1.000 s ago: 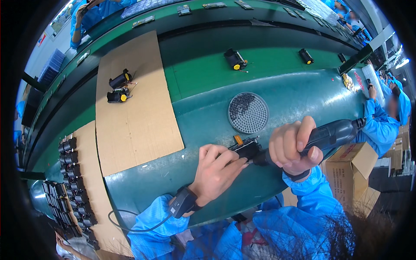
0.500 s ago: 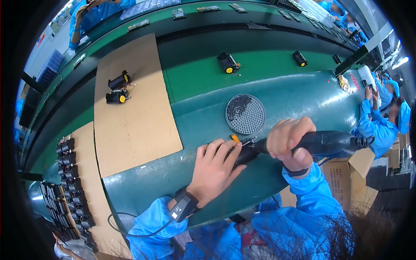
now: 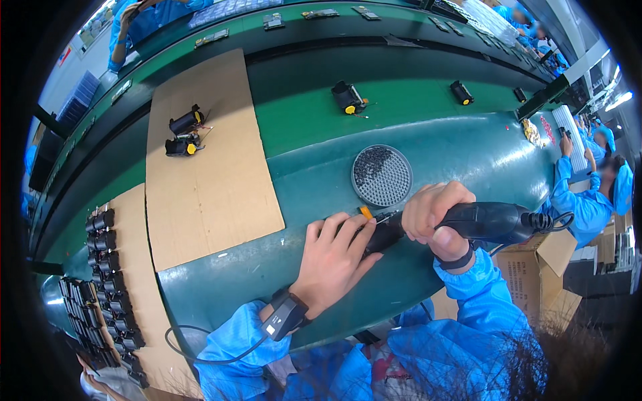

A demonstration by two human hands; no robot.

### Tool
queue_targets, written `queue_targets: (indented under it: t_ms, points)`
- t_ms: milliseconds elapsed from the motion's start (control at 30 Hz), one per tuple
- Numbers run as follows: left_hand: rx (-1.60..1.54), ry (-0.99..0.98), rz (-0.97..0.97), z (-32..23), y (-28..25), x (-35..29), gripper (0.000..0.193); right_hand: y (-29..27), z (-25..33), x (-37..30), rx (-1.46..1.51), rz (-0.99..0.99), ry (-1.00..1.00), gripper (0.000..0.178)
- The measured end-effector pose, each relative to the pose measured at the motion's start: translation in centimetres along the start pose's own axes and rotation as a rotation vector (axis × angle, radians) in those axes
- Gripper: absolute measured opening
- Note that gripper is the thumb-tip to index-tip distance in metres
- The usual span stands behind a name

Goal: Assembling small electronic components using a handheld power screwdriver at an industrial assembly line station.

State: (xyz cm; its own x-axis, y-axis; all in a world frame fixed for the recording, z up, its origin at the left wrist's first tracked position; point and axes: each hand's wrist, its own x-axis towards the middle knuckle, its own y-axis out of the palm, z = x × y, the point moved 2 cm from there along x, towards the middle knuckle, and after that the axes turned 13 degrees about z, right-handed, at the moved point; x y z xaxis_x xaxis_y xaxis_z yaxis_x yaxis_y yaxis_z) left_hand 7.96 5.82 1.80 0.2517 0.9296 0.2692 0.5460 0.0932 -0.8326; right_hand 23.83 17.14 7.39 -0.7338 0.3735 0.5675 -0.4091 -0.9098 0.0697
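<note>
My left hand (image 3: 336, 262) presses a small black housing (image 3: 380, 236) against the green work surface, its fingers bent over the top. A short orange ribbon (image 3: 366, 212) sticks up from the housing beside my fingertips. My right hand (image 3: 438, 217) is wrapped around a black electric screwdriver (image 3: 491, 222), held nearly level with its cord trailing off to the right. The screwdriver's front end points left at the housing; its tip is hidden by my fingers and the part. Just beyond the hands sits a round grey dish (image 3: 382, 176) of holes, partly filled with small dark screws.
A cardboard sheet (image 3: 214, 227) at left carries two black housings with yellow discs (image 3: 186, 132). Another such housing (image 3: 348, 98) lies on the green belt. Rows of black parts (image 3: 110, 281) line the far left. Co-workers in blue (image 3: 582, 200) sit at right, near an open carton (image 3: 535, 274).
My right hand and the screwdriver have shifted slightly left, closer to the housing. My left hand stays almost where it was, still on the part.
</note>
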Motion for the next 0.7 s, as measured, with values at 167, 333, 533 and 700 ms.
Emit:
queue_targets:
  t_ms: [167, 333, 533, 700]
  points:
    - [0.001, -0.001, 0.003, 0.08, 0.02, 0.00, 0.055, 0.08, -0.05, 0.19, 0.002, 0.003, 0.002, 0.021]
    - [0.001, -0.002, 0.007, 0.19, 0.11, 0.01, 0.055, 0.10, -0.03, 0.29, 0.001, 0.010, 0.013, 0.021]
    - [-0.001, -0.005, 0.010, 0.14, 0.05, -0.04, 0.055, 0.24, -0.02, 0.34, 0.031, 0.005, 0.030, 0.021]
    - [-0.009, -0.004, 0.016, 0.15, 0.13, -0.07, 0.055, 0.16, 0.00, 0.19, 0.030, -0.001, 0.040, 0.021]
